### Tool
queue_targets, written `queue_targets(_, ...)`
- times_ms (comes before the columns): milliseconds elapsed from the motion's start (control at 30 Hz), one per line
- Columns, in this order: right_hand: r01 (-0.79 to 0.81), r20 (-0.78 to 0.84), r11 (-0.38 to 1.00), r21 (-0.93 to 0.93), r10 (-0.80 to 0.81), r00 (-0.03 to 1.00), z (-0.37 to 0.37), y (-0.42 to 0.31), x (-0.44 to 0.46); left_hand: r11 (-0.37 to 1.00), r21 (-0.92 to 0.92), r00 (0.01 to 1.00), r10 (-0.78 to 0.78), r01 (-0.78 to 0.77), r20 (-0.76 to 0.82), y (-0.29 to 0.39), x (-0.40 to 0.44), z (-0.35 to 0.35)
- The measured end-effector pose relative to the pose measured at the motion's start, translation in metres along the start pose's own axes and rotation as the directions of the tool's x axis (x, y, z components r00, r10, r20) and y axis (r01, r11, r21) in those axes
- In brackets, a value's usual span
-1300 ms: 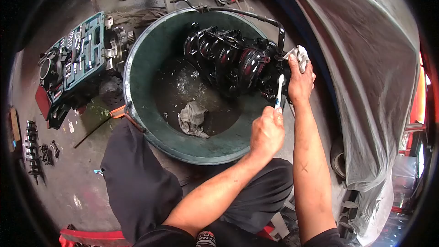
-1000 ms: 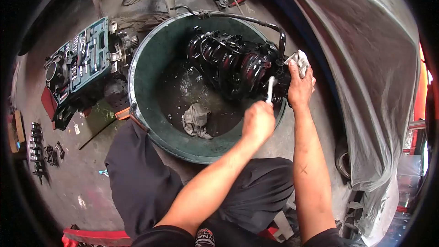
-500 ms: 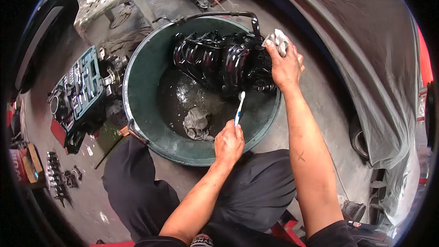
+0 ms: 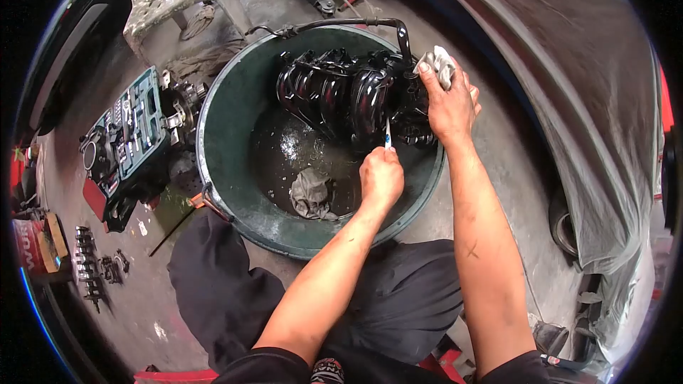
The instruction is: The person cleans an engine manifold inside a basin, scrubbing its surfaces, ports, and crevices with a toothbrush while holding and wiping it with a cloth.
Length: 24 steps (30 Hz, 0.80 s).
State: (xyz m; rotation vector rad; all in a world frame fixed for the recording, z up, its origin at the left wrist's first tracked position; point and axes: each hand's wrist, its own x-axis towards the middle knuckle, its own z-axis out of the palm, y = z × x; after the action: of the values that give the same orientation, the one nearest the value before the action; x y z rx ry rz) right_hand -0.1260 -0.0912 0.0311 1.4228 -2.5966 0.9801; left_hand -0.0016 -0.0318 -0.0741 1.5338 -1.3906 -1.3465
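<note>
A glossy black engine intake manifold with curved runners rests in a large dark green tub, wet and shiny. My left hand is closed around a toothbrush, whose head reaches the lower side of the manifold and is hard to see against it. At the manifold's right end, my right hand grips a pale grey rag by the tub's rim. Dark water covers the tub's bottom, where a crumpled cloth lies.
An open teal socket set case sits left of the tub beside metal parts. A camshaft-like part lies on the floor at lower left. A stained plastic chair stands behind, and a grey cover hangs on the right.
My left hand has moved up and to the right, bringing the toothbrush from below the manifold to its surface. The right hand stays at the rag. The view has shifted slightly.
</note>
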Motion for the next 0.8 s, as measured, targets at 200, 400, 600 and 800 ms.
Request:
queue_targets(200, -0.026, 0.019, 0.999, -0.043, 0.027, 0.999, -0.002, -0.002, 0.000, 0.943, -0.255, 0.969, -0.173, 0.214, 0.175, -0.001, -0.025, 0.000)
queue_targets(400, 0.008, -0.002, 0.999, -0.050, -0.008, 1.000, -0.001, -0.011, -0.007, 0.984, -0.126, 0.983, -0.143, 0.128, -0.114, 0.023, 0.011, 0.014)
queue_targets(600, 0.001, 0.035, 0.997, -0.074, 0.001, 0.999, 0.003, -0.015, 0.000, 0.877, -0.314, 0.929, -0.317, 0.364, 0.190, 0.027, 0.005, -0.004)
queue_targets(800, -0.018, 0.024, 0.996, -0.082, 0.020, 1.000, 0.000, -0.014, 0.003, 0.985, 0.132, 0.991, 0.099, -0.110, 0.090, 0.001, 0.002, -0.025)
